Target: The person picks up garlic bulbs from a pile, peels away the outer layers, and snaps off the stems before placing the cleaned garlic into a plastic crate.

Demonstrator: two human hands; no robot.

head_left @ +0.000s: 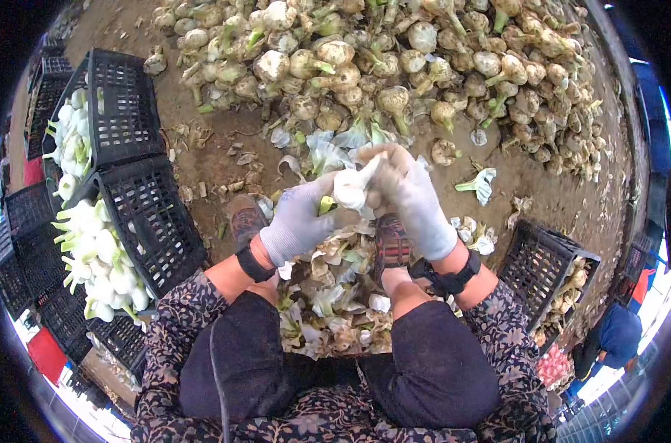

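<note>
A white, peeled-looking garlic bulb (pixel 350 190) is held between my two gloved hands, its neck pointing up and right. My left hand (pixel 306 216) is closed around the bulb's lower left side, and a green stem stub shows by its thumb. At the neck, my right hand (pixel 409 190) has its fingers curled in against the bulb; they are slightly blurred. Loose white skins (pixel 326 153) lie on the ground just beyond the hands. More peelings (pixel 328 295) are heaped between my shoes.
A large pile of unpeeled garlic (pixel 350 66) spreads across the floor ahead. At left, black crates (pixel 152 225) tilt over with clean white garlic (pixel 103 258) in them. Another crate (pixel 538 269) stands at right. Farther right is a person in blue (pixel 617 334).
</note>
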